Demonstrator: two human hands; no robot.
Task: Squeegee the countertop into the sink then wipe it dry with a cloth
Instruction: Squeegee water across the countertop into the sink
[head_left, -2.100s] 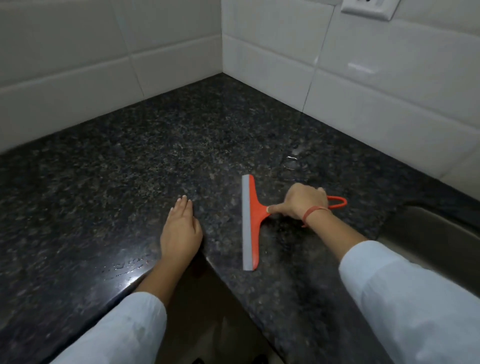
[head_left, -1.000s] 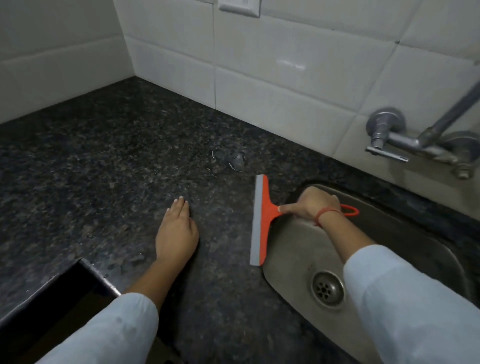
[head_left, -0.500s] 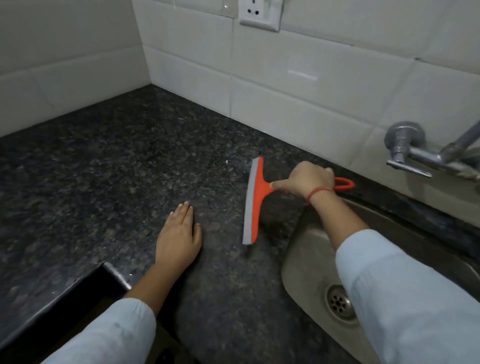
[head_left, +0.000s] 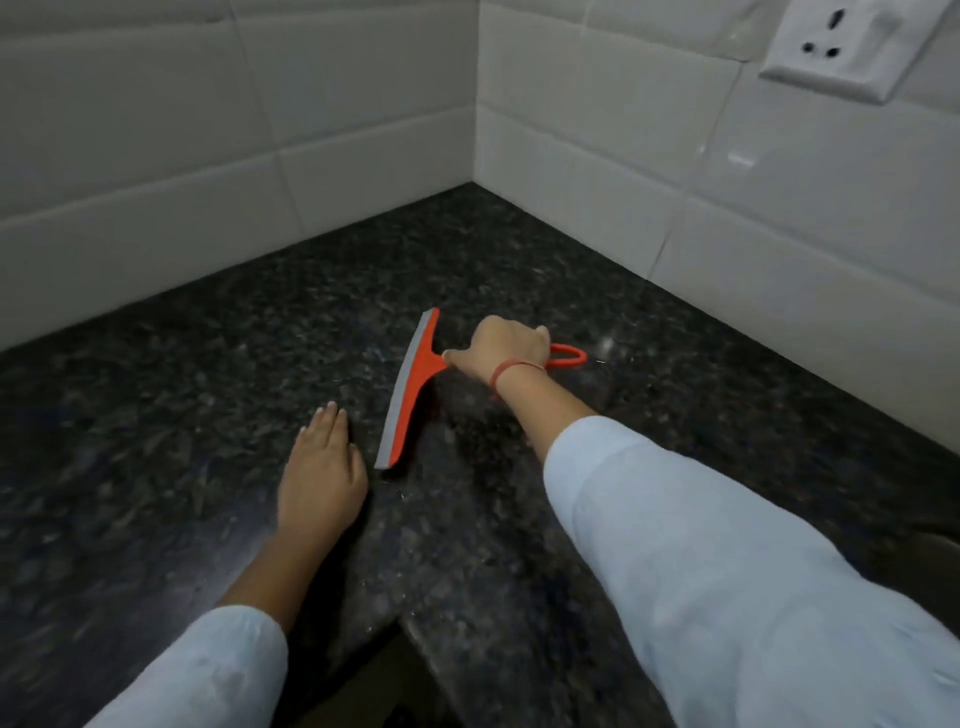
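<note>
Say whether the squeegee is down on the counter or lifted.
Down: the squeegee rests its grey edge along the counter; the right hand grips its handle.

Single head view, facing forward and down, close over countertop (head_left: 156, 415) corner

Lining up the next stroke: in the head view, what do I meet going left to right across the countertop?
left hand flat on the countertop → squeegee blade → right hand gripping the handle → handle loop → wall socket, up on the tiles.
</note>
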